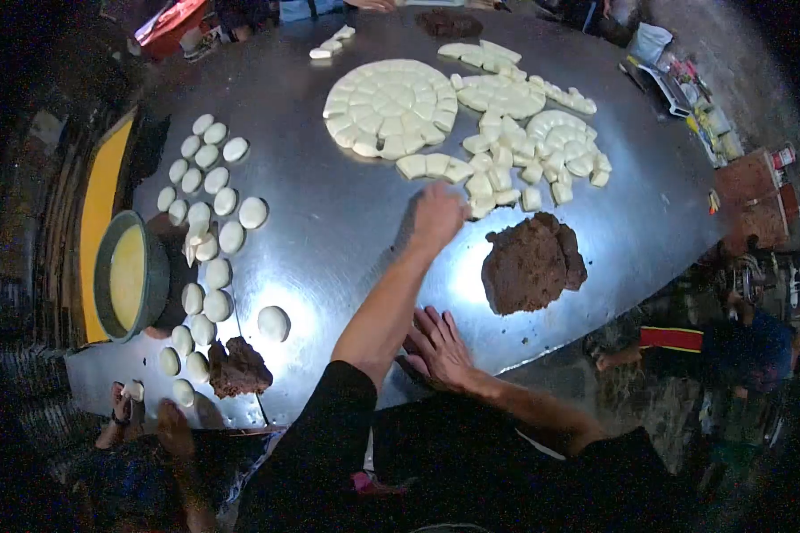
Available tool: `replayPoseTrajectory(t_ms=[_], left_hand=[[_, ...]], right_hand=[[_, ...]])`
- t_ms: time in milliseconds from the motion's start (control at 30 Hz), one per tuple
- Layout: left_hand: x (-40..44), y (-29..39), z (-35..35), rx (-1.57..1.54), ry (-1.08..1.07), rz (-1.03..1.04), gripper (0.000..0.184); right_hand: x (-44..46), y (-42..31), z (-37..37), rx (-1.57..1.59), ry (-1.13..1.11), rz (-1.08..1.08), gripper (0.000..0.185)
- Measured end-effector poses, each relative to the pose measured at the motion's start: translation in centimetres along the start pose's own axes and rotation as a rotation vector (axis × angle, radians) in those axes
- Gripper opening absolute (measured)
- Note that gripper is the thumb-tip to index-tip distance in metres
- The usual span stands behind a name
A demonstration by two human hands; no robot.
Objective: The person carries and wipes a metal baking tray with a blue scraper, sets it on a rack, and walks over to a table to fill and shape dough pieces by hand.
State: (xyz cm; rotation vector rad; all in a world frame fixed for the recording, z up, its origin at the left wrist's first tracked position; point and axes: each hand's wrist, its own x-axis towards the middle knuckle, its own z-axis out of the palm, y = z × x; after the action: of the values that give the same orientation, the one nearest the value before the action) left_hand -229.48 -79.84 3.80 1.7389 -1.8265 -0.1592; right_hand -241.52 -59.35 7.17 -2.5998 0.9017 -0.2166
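Note:
My left hand [440, 216] reaches forward over the metal table, its fingers curled in beside the pale dough strip [436, 167]. Whatever those fingers hold, if anything, is hidden. Closer to me, my right hand [442, 349] lies on the tabletop near the edge, fingers stretched out. Just beyond my left hand are loose cut dough pieces [504, 155]. A large scored dough round [391, 107] lies farther back, with another partly divided round [564, 138] to its right. To the right of my hands sits a dark brown mass of paste [535, 264].
Several flattened dough balls [216, 181] spread along the left side, by a smaller brown lump [240, 368]. A basin [156, 275] of yellow liquid stands at the left edge. At lower left, a co-worker's hand [121, 404] holds a dough piece. Another person [729, 348] is at right.

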Motion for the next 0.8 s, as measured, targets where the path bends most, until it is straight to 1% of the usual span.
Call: replayPoseTrajectory(t_ms=[33, 67, 133, 200, 233, 267, 300, 367, 400, 433, 467, 500, 533, 567, 600, 633, 667, 700, 733, 767, 800], left_hand=[[0.3, -0.6, 1.1, 0.017, 0.090, 0.194, 0.032], [0.0, -0.3, 0.5, 0.033, 0.085, 0.187, 0.032], [-1.6, 0.5, -2.6, -0.373, -0.366, -0.043, 0.028], [-7.2, 0.0, -5.8, -0.405, -0.200, -0.169, 0.028], [-10.5, -0.4, -9.1, -0.386, -0.134, -0.245, 0.032], [-14.8, -1.5, -11.5, -0.294, -0.022, -0.318, 0.035], [-19.1, -2.3, -13.9, -0.198, 0.086, -0.382, 0.038], [-26.3, -2.8, -17.6, 0.122, 0.040, -0.425, 0.044], [-28.5, -1.8, -18.3, 0.143, 0.057, -0.458, 0.044], [-30.2, -0.8, -19.0, 0.126, 0.024, -0.348, 0.040], [-31.2, -0.3, -19.8, 0.109, -0.011, -0.228, 0.036], [-31.4, 0.2, -20.3, 0.127, 0.000, -0.236, 0.036], [-30.9, 0.7, -20.4, 0.073, 0.057, -0.333, 0.033], [-30.5, 0.8, -20.3, 0.017, 0.116, -0.427, 0.030], [-30.6, 0.4, -20.0, 0.029, 0.125, -0.425, 0.030], [-30.9, -0.3, -19.5, 0.055, 0.046, -0.436, 0.025], [-31.2, -0.7, -19.0, 0.076, -0.031, -0.449, 0.021], [-31.6, -0.7, -18.8, 0.151, -0.123, -0.443, 0.015], [-31.7, -0.4, -19.4, 0.187, -0.156, -0.436, 0.016], [-32.2, -0.3, -19.6, 0.148, -0.058, -0.382, 0.017], [-32.9, -0.1, -19.6, 0.103, 0.036, -0.328, 0.018]], right_hand=[[-0.3, 0.1, 0.2, 0.122, -0.006, 0.026, 0.051], [-1.4, 0.2, 0.4, 0.137, -0.006, 0.015, 0.051], [-3.9, 1.8, 0.2, 0.048, -0.231, -0.088, 0.045], [-4.7, 1.7, -3.8, -0.069, -0.648, -0.127, 0.039], [-5.4, 2.9, -4.6, -0.111, -0.564, -0.235, 0.038], [-5.5, 3.4, -5.0, -0.140, -0.478, -0.350, 0.037], [-4.0, 2.8, -5.5, -0.124, -0.490, -0.434, 0.037], [-0.6, 1.2, -7.5, 0.211, -0.692, 0.141, 0.042], [1.1, 0.5, -7.8, 0.333, -0.582, 0.055, 0.047], [3.7, -0.7, -7.1, 0.269, -0.594, 0.036, 0.051], [6.6, -2.2, -6.9, 0.287, -0.528, -0.069, 0.053], [9.6, -4.6, -6.8, 0.308, -0.382, -0.157, 0.046], [12.6, -6.2, -5.1, 0.386, -0.120, -0.329, 0.038], [15.5, -8.5, -4.8, 0.373, -0.110, -0.339, 0.029], [18.3, -10.0, -3.2, 0.400, 0.012, -0.431, 0.026], [20.6, -10.8, -0.9, 0.425, 0.132, -0.520, 0.023], [22.1, -11.2, 1.4, 0.421, 0.134, -0.530, 0.023], [23.3, -11.4, 3.7, 0.144, 0.087, -0.546, 0.025], [23.8, -11.6, 4.9, -0.131, 0.039, -0.549, 0.026], [23.7, -11.8, 5.2, -0.132, 0.030, -0.545, 0.026], [23.1, -11.6, 5.4, -0.047, 0.059, -0.543, 0.026]])
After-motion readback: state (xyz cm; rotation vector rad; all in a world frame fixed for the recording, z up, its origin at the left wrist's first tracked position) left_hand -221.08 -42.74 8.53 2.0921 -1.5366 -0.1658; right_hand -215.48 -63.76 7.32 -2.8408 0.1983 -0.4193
